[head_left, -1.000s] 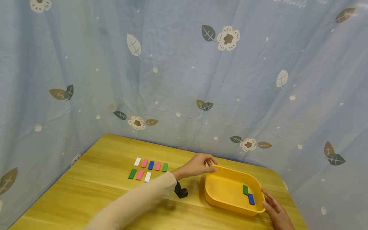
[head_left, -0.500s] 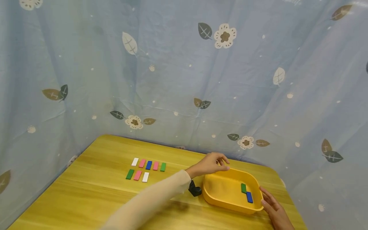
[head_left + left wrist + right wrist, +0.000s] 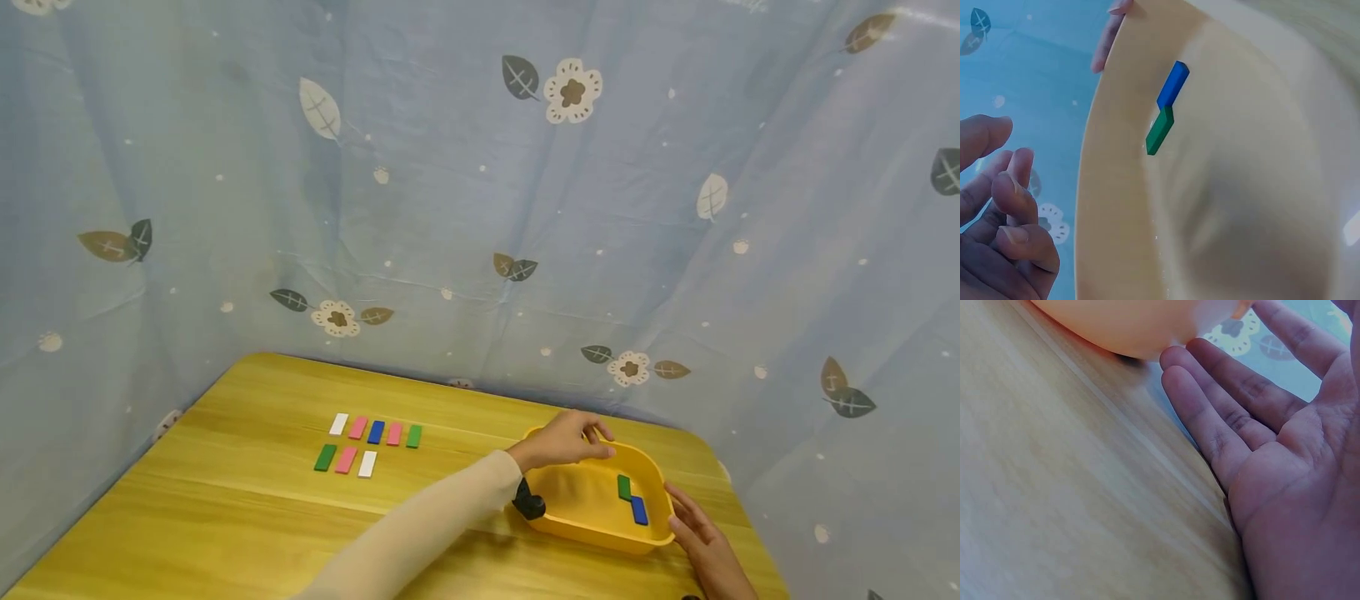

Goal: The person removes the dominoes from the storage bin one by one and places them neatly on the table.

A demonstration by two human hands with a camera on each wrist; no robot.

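Observation:
A yellow tray (image 3: 592, 535) stands on the table's right side with a green block (image 3: 624, 487) and a blue block (image 3: 639, 511) lying end to end in it. Above the tray's far left part, my left hand (image 3: 566, 439) hovers with fingers loosely bent. The left wrist view shows nothing between that hand's fingers (image 3: 1025, 240). My right hand (image 3: 708, 542) is at the tray's right end, its fingertips against the outer wall. Seen from the right wrist, its fingers (image 3: 1191, 403) lie nearly straight beside the tray.
Left of the tray, several flat blocks lie in two rows: white (image 3: 339, 424), pink (image 3: 357, 428), blue (image 3: 377, 432) and green (image 3: 414, 436) among them. A black device (image 3: 529, 502) hangs from my left wrist. A patterned curtain (image 3: 450, 208) surrounds the wooden table (image 3: 225, 517).
My left hand has moved right, from the tray's left rim to farther over the tray. The right hand stays at the tray's end. The head view has shifted slightly.

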